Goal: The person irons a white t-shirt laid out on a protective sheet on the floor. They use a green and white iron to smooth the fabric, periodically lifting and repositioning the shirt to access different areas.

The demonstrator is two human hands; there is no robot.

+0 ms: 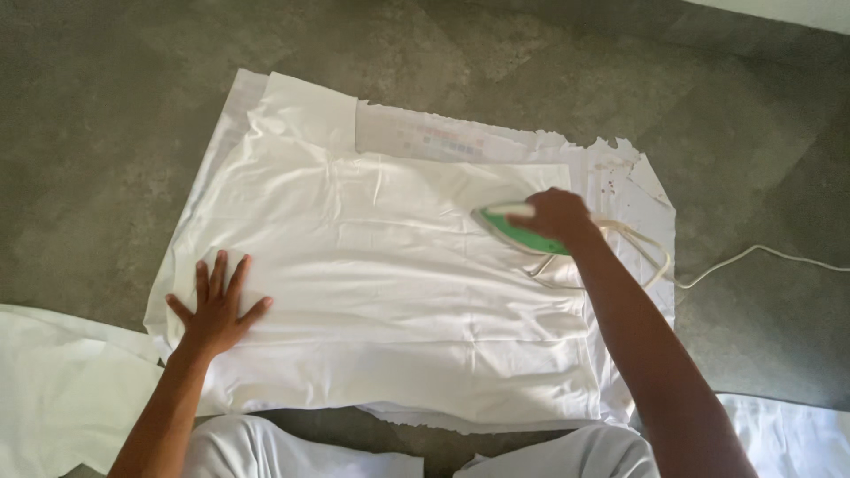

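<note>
1. We've got our right hand (556,215) closed round the handle of a green and white iron (512,227), sole down on the white cloth (381,292), towards its right side.
2. Left hand (215,305) is flat, fingers spread wide, holding nothing; it presses on the cloth near the left edge.
3. Cloth lies spread on the grey floor (106,133) w/ sheets of paper (460,137) under it, torn edges showing at the top and right.
4. Handling, as we judge it: cloth looks thin, soft, light, prob. slides and bunches easily, so a flat palm pins it better than a pinch. Creases run across the middle.
5. Iron looks rigid and fairly heavy for its size; the handle on top is the only sensible grip. Sole is likely hot, can't confirm from this view.
6. Cord (761,257) trails from the iron's back, loops over the right edge of the paper and runs off right across the floor. It could snag or drag onto the cloth.
7. Other white fabric (62,389) lies bottom left, apart from our left hand; more at bottom right. Our knees in light trousers (266,447) sit just below the cloth's near edge.
</note>
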